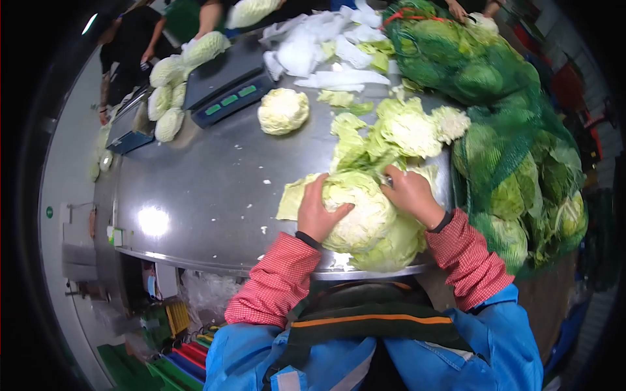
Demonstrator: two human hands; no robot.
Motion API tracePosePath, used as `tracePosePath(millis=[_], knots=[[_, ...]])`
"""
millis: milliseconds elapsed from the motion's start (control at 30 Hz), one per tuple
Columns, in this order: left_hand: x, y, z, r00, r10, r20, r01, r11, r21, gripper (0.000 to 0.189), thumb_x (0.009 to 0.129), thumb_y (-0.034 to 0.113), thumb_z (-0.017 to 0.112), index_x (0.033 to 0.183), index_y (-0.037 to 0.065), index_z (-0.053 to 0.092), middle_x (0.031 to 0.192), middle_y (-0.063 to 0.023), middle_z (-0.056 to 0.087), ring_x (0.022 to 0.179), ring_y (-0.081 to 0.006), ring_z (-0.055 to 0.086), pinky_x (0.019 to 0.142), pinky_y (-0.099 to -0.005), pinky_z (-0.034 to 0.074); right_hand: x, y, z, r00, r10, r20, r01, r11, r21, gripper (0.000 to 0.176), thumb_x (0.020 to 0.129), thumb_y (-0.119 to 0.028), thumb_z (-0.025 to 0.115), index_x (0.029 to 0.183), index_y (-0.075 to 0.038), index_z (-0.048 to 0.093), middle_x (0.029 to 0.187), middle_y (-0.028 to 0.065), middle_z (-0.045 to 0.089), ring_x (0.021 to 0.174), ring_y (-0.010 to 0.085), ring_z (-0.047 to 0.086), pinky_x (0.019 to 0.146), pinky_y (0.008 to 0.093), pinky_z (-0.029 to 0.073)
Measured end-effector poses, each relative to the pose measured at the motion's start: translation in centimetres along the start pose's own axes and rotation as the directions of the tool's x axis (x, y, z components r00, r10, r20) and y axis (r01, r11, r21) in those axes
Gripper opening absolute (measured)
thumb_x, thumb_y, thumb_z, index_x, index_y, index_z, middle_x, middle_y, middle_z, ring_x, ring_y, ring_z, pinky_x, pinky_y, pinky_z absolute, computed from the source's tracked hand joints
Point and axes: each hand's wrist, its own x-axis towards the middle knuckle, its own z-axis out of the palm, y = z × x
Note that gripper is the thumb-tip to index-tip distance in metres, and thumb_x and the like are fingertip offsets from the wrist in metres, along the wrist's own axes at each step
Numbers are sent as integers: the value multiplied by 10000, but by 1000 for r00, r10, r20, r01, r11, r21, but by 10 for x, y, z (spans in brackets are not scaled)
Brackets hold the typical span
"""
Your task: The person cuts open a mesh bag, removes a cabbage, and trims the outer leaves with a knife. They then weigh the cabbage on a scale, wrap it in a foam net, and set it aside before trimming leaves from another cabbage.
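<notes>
A leafy cauliflower (358,218) lies on the metal table in front of me, its pale head framed by green outer leaves. My left hand (319,210) grips its left side, the thumb laid across the top. At the right, my right hand (415,197) is closed next to the leaves; a small dark object shows between its fingers, too little visible to name. Just beyond are loose green leaves (349,140) and a pale cauliflower piece (412,133) among leaves. A trimmed cauliflower (282,111) sits apart, farther back on the left.
Green mesh sacks (499,163) full of leafy heads line the right side. A digital scale (228,85) and foam-netted heads (168,98) stand at back left; white foam nets (313,42) lie at the back. Other people's hands (456,10) work across the table.
</notes>
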Motion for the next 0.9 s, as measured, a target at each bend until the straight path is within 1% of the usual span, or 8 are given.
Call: tracePosePath(millis=[100, 200, 267, 400, 467, 533, 667, 900], knots=[[-13, -11, 5, 991, -66, -113, 64, 998, -18, 797, 705, 301, 857, 1341, 16, 471, 1213, -211, 546, 1138, -363, 552, 973, -414, 458, 13, 45, 36, 979, 126, -160, -107, 987, 122, 317, 830, -237, 647, 1091, -58, 637, 809, 227, 676, 771, 411, 656, 700, 500, 512], [-53, -38, 35, 892, -344, -294, 267, 925, -271, 820, 741, 329, 851, 1378, 28, 431, 1238, -196, 542, 1132, -313, 558, 963, -395, 469, 39, 87, 49, 934, 355, -46, -320, 886, 335, 506, 790, -318, 711, 1137, 44, 642, 886, 225, 694, 806, 365, 679, 764, 431, 530], [-80, -35, 44, 759, -645, -89, 385, 555, -737, 818, 777, 332, 832, 1398, 36, 391, 1250, -190, 537, 1140, -250, 552, 957, -360, 471, 52, 78, 27, 853, 517, -77, -439, 788, 432, 470, 823, -302, 691, 1155, 27, 635, 848, 208, 696, 806, 323, 687, 735, 433, 523], [-64, -49, 0, 785, -590, 190, 585, 604, -541, 846, 783, 320, 822, 1419, 49, 333, 1189, -169, 545, 1139, -236, 547, 939, -346, 484, 59, 63, 24, 904, 83, -420, 5, 979, 204, 489, 879, -411, 639, 1169, -18, 618, 846, 209, 701, 765, 376, 680, 700, 453, 527], [-38, -69, -11, 868, -479, 131, 496, 820, -286, 902, 764, 342, 827, 1445, 63, 307, 1197, -178, 535, 1152, -255, 539, 941, -361, 485, 41, 19, -5, 971, 186, -148, -162, 974, 160, 414, 948, -425, 541, 1151, -71, 609, 820, 212, 686, 725, 408, 654, 680, 481, 517], [-14, -57, -7, 947, -300, 112, 320, 865, -385, 941, 714, 404, 844, 1451, 88, 351, 1244, -211, 497, 1147, -304, 537, 952, -392, 476, 15, -8, -27, 981, 183, -59, -176, 978, 107, 329, 993, -375, 454, 1110, -108, 604, 809, 213, 674, 733, 415, 647, 662, 503, 501], [-2, -33, -3, 939, -150, 309, 159, 987, -7, 924, 654, 462, 868, 1400, 100, 460, 1220, -210, 471, 1123, -345, 541, 956, -409, 475, -39, -20, -23, 995, 60, -78, -58, 998, 34, 215, 957, -288, 513, 1049, -114, 599, 792, 185, 659, 681, 397, 643, 610, 491, 510], [0, 18, -2, 946, -145, 288, 115, 986, 119, 864, 623, 476, 885, 1270, 28, 530, 1142, -200, 472, 1075, -358, 561, 918, -411, 494, -39, -20, -23, 996, 60, 67, -62, 998, 20, 557, 807, -412, 670, 1268, -119, 559, 909, 204, 668, 816, 383, 667, 714, 456, 538]])
